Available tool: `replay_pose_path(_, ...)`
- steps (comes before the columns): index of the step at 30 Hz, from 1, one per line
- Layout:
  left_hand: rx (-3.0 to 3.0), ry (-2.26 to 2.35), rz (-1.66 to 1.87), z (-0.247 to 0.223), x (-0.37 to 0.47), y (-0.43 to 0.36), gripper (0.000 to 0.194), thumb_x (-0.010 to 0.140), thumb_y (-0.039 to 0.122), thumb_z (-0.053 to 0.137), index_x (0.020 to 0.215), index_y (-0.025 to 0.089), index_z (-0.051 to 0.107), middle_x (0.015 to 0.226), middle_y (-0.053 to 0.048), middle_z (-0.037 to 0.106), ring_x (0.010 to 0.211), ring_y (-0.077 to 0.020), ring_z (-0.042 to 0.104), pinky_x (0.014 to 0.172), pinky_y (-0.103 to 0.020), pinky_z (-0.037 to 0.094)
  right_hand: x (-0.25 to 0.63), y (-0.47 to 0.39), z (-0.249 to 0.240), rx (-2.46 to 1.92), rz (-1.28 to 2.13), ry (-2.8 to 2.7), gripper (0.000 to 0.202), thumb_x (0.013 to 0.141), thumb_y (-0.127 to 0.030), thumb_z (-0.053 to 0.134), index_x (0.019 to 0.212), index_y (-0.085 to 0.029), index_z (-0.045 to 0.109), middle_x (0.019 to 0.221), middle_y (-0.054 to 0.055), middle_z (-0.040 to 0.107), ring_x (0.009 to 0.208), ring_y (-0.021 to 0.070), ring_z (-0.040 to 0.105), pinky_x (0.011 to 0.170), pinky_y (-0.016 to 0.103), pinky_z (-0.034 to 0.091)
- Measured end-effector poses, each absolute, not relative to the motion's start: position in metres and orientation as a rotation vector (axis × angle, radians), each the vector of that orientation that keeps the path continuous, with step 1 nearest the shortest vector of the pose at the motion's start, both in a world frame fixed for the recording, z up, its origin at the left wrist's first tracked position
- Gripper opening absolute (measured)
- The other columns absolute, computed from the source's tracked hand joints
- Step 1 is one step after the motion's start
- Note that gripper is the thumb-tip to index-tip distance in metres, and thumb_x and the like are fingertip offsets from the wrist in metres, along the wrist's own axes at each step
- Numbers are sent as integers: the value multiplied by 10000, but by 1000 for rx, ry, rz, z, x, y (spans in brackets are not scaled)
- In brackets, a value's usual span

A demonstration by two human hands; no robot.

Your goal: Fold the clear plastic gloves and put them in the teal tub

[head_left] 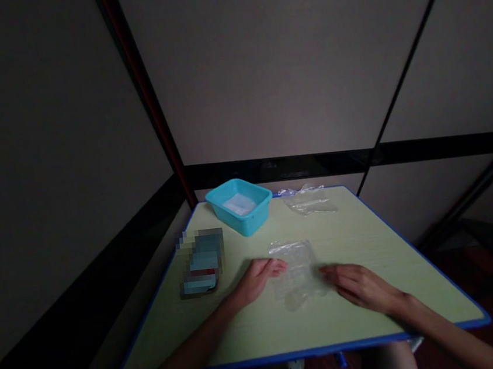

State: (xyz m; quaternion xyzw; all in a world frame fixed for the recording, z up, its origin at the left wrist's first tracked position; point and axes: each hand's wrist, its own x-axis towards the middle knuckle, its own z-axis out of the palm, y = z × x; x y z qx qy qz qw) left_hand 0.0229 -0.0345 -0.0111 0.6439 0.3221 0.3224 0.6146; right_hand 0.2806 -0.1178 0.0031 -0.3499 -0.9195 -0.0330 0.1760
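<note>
A clear plastic bag [297, 267], thin and slightly wrinkled, lies flat on the table in front of me. My left hand [258, 277] rests at its left side, fingers stretched out over the edge of the plastic. On the opposite side is my right hand [360, 285], its fingers extended toward the bag's right edge and somewhat blurred. Neither hand is seen to grip the bag; whether the right fingertips touch it I cannot tell.
A turquoise plastic basket [248, 222] stands at the back left with white sheet-like material [240, 204] inside. Another clear plastic bag [310, 201] lies near the back edge. A pixelated flat object [202, 262] is at left. The pale table [245, 337] has a blue rim; walls stand behind and left.
</note>
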Motion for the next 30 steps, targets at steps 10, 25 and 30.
replay_pose_path(10,1616,775,820,-8,21,-37,434,786,480,417,766,93,614,760,-93,648,693,-166,600,611,-261,444,278,-85,0,-1021,109,-2620,285,893,-256,314,1036,-171,546,1021,82,603,960,172,536,843,324,423)
replay_pose_path(25,1571,1058,930,-9,23,-31,122,718,271,454,719,155,489,587,21,543,498,-97,542,381,-157,336,259,-67,-6,-1362,651,-1872,149,799,-294,441,868,-168,481,591,-20,534,519,117,490,484,212,382)
replay_pose_path(30,1358,1138,803,-3,26,-17,145,683,263,481,774,183,402,495,75,493,389,-82,514,349,-141,345,252,-57,-16,-1427,656,-1642,347,719,-222,474,1045,-172,367,581,-46,526,510,118,502,490,209,393)
